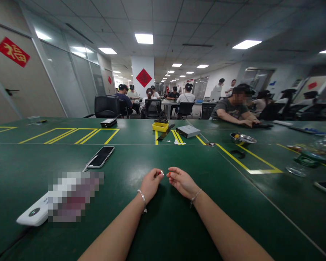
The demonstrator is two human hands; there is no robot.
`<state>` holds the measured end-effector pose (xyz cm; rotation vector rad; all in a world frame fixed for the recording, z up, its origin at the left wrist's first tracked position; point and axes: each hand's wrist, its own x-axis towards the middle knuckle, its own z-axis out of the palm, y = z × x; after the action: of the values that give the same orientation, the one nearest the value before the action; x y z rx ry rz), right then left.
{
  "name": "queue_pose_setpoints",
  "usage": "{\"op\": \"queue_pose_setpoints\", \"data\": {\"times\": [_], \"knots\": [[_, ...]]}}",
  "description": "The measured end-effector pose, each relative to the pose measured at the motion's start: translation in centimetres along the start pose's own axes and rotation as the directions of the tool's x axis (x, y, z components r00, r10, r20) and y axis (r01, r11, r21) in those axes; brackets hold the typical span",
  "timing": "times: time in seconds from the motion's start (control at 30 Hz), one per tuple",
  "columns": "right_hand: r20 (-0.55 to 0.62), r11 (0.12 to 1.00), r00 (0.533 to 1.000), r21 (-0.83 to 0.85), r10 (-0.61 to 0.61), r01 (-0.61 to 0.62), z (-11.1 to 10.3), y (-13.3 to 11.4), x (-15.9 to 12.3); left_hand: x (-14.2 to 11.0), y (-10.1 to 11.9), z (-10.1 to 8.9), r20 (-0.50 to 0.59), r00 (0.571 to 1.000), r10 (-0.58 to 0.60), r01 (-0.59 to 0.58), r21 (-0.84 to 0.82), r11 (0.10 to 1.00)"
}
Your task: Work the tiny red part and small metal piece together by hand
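Both my forearms rest on the green table [163, 224], hands close together near its middle. My left hand [151, 185] is closed in a pinch around a tiny red and silver piece [160, 173] at its fingertips. My right hand [182, 181] is curled too, pinching a small orange-red bit [168, 174] that I cannot make out. The two fingertips nearly meet. Each wrist wears a thin bracelet.
A black phone [101, 157] lies left of my hands, a white device [34, 214] nearer the front left. Farther back sit a yellow tray [160, 126], a grey box [188, 131] and a metal dish [242, 138]. Seated people work at tables behind and to the right.
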<state>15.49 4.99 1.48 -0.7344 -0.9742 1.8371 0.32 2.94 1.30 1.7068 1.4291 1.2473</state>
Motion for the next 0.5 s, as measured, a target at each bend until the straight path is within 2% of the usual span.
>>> {"op": "queue_pose_setpoints", "data": {"times": [0.3,0.5], "knots": [[-0.018,1.000,1.000,-0.016,0.007,-0.007,-0.01,0.25,0.22,0.28,0.54,-0.07,-0.092,0.994,-0.058,0.058,-0.009,0.998],[-0.033,0.999,0.999,-0.041,-0.015,0.013,0.43,0.11,0.00,-0.08,0.86,-0.01,-0.045,0.998,-0.035,0.034,-0.006,0.999]]}}
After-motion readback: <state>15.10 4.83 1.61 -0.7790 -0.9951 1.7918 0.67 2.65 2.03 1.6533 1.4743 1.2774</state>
